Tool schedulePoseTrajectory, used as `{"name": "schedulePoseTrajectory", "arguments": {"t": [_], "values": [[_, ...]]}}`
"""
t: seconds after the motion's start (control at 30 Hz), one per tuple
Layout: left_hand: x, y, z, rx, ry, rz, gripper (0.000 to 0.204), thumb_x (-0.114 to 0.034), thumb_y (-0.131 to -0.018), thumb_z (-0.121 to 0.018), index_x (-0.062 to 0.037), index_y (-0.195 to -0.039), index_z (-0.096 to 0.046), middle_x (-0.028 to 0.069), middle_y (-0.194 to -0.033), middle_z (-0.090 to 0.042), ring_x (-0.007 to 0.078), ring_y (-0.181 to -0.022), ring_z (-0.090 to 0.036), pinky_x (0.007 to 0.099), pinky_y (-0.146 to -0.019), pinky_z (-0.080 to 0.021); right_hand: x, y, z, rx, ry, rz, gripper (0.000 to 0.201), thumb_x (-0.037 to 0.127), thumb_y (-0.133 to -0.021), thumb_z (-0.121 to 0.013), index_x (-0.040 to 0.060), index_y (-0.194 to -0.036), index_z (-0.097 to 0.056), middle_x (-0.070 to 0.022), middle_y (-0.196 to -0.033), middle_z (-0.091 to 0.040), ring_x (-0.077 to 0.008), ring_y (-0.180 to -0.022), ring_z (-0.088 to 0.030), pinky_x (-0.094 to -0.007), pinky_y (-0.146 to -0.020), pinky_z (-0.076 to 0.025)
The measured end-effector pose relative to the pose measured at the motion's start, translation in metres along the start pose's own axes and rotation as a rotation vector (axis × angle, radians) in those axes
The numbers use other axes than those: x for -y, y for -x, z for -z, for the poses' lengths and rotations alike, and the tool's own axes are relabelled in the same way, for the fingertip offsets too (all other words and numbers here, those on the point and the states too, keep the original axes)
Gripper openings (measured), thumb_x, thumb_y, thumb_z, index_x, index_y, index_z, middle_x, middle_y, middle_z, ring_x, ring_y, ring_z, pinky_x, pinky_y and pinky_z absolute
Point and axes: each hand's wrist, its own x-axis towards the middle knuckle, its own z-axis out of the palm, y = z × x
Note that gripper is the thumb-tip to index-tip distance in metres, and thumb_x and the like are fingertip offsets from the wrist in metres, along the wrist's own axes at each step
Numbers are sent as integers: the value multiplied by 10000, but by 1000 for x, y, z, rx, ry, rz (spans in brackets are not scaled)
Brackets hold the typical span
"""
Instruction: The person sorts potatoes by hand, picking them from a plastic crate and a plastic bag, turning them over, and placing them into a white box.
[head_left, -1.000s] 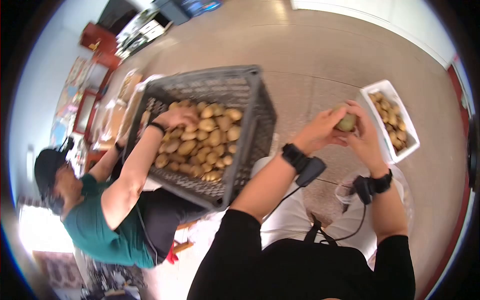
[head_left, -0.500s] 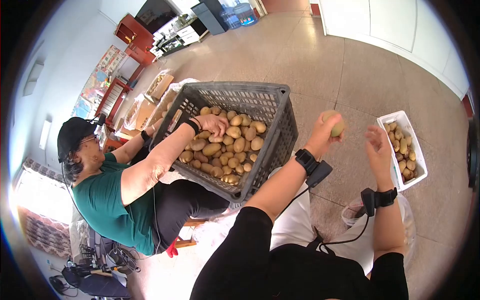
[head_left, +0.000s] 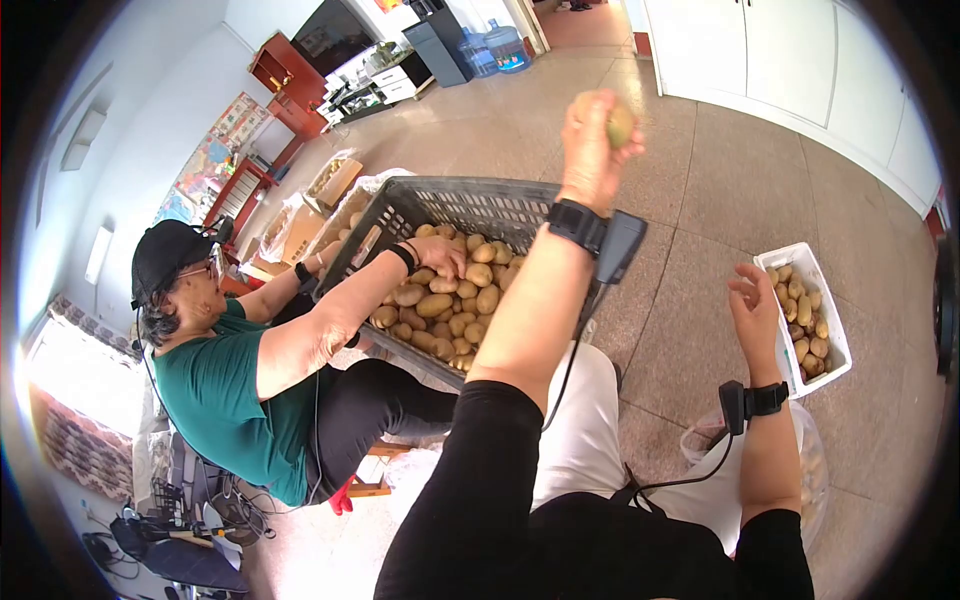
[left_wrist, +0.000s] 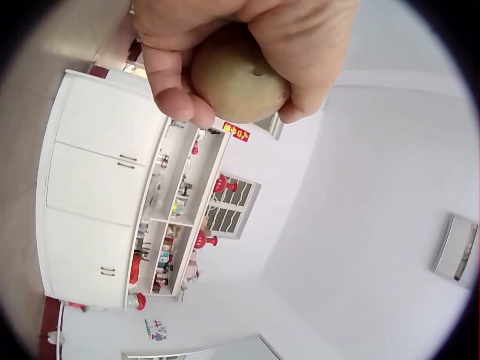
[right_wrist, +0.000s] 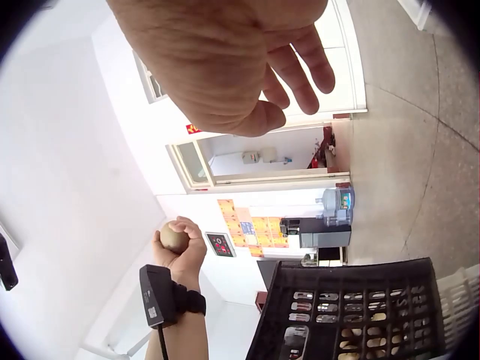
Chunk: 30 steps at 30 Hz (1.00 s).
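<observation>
My left hand [head_left: 590, 150] is raised past the far edge of the crate, fingers and thumb curled round a potato [head_left: 620, 126]. Close up in the left wrist view, the potato [left_wrist: 238, 82] looks smooth and greenish-yellow. Beside the left edge of a white foam box [head_left: 846, 345], my right hand [head_left: 755, 310] holds nothing, its fingers loosely bent. Palm and fingers of that right hand [right_wrist: 225, 64] also show in the right wrist view. Several potatoes [head_left: 803, 308] lie in the foam box. A black plastic crate [head_left: 480, 187] to the left holds many more.
Another person in a green shirt [head_left: 215, 380] sits at the left, one hand [head_left: 440, 255] among the crate's potatoes. Cardboard boxes [head_left: 300, 232] stand behind the crate. A clear plastic bag [head_left: 815, 470] is by my right leg. White cabinets [head_left: 790, 60] line the far wall.
My hands were together around the potato, then parted. The left hand has carried the potato up and away to the left; the right hand stays near the foam box.
</observation>
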Motion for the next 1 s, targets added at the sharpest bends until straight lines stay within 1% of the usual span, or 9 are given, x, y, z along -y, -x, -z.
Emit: {"name": "schedulePoseTrajectory", "arguments": {"t": [0.17,0.23,0.27,0.43,0.53,0.7,0.77,0.93,1.0], "values": [[-18,-15,62,-186,14,-66,298,-342,-825,-564,-111,-968,-440,91,-767,-538,182,-607,-548,290,-508,-476,-2,1,2,5,9,17,387,-14,-774,-510,39,-1153,-453,-83,-1116,-529,-179,-931,-584,-259,-721,-459],[-17,-19,97,-396,109,-55,302,-326,-824,-559,-99,-990,-448,78,-740,-525,180,-557,-544,273,-444,-476,-2,0,0,5,15,9,382,-13,-774,-507,37,-1149,-455,-86,-1110,-529,-180,-924,-587,-256,-712,-462],[-15,-19,115,-399,110,-58,302,-326,-824,-559,-99,-990,-448,78,-740,-525,180,-557,-544,273,-444,-476,-3,0,0,9,16,12,382,-13,-774,-507,37,-1149,-455,-86,-1110,-529,-180,-924,-587,-256,-712,-462],[4,-4,186,-889,358,-23,410,-352,-783,-623,-59,-1006,-440,121,-809,-515,226,-612,-551,317,-487,-500,-6,-1,-5,15,74,28,374,-13,-771,-503,24,-1140,-456,-97,-1103,-529,-184,-896,-595,-256,-685,-471],[17,9,218,-1016,355,78,461,-358,-782,-633,-22,-1023,-428,153,-835,-512,257,-638,-560,352,-506,-515,-5,-2,-10,22,82,9,368,-14,-767,-506,14,-1131,-458,-102,-1098,-530,-187,-891,-596,-261,-686,-473],[44,26,279,-943,249,222,455,-333,-792,-627,-5,-1031,-422,176,-887,-501,292,-652,-568,385,-485,-512,-5,-4,-16,35,102,-3,365,-15,-762,-510,11,-1123,-463,-109,-1093,-533,-191,-882,-599,-265,-682,-478],[49,29,292,-922,194,429,383,-340,-841,-537,-55,-1030,-367,114,-741,-475,236,-547,-525,354,-436,-469,-5,-4,-17,37,114,1,366,-15,-761,-512,11,-1122,-464,-111,-1092,-535,-192,-877,-600,-267,-680,-479],[48,43,303,-859,166,396,395,-245,-829,-559,-62,-1111,-352,126,-809,-469,245,-571,-537,349,-434,-472,-5,-2,-19,42,165,32,370,-14,-758,-519,12,-1123,-466,-109,-1093,-541,-183,-862,-607,-258,-665,-477],[49,46,307,-1011,305,220,306,-136,-832,-533,12,-1083,-438,202,-1004,-460,355,-772,-555,468,-613,-533,-3,0,-19,43,165,37,367,-11,-759,-522,12,-1122,-469,-107,-1094,-542,-181,-860,-608,-255,-663,-475]]}}
